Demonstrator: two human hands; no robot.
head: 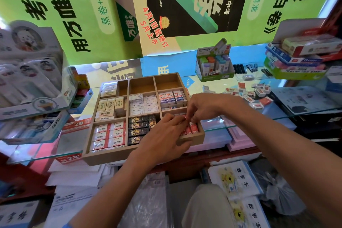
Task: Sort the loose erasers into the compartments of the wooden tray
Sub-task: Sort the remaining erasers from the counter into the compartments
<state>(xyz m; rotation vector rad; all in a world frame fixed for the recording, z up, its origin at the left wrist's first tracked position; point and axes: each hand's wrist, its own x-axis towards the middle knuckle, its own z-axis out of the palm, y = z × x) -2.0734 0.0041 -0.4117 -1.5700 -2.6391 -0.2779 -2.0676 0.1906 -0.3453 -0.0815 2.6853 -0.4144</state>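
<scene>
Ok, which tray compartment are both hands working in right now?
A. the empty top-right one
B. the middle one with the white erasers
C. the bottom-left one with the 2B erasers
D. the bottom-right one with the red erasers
D: the left hand and right hand meet over the red erasers in the bottom-right compartment of the wooden tray.

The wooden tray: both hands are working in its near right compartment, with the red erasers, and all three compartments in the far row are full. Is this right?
Not quite. In the head view, both hands, left hand and right hand, are at the red erasers in the wooden tray, but the two far compartments at middle and right are empty.
</scene>
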